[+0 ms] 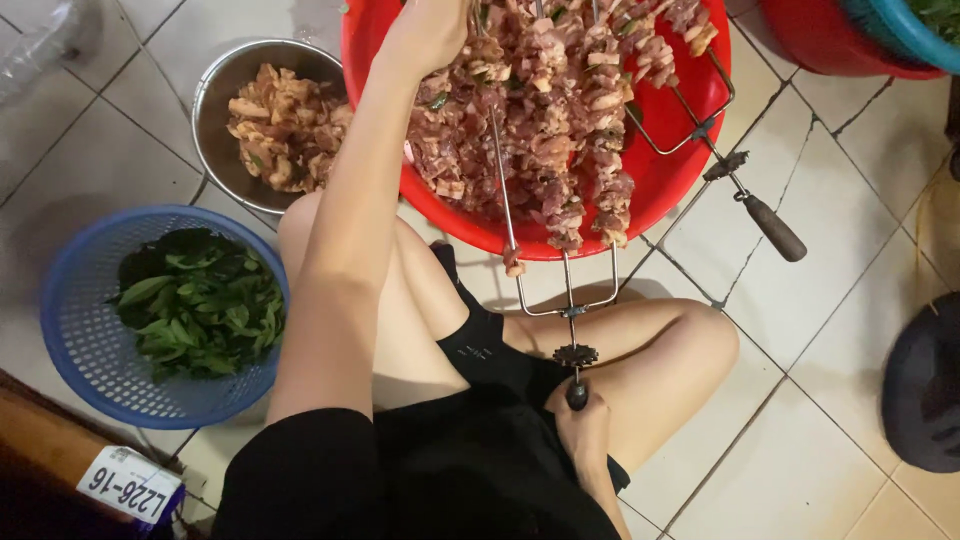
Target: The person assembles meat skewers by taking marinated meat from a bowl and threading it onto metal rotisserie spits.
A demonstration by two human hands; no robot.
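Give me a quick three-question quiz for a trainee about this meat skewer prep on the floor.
1. True or false: the right hand grips the handle of a multi-pronged skewer fork.
2. What fills the blue basket? A) green leaves B) rice C) onions
3. Where is the left hand placed?

Key
1. True.
2. A, green leaves.
3. On the skewered meat in the red basin, beside the metal bowl of cut meat.

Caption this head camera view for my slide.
Right hand grips a skewer fork handle while left hand presses meat in a red basin.
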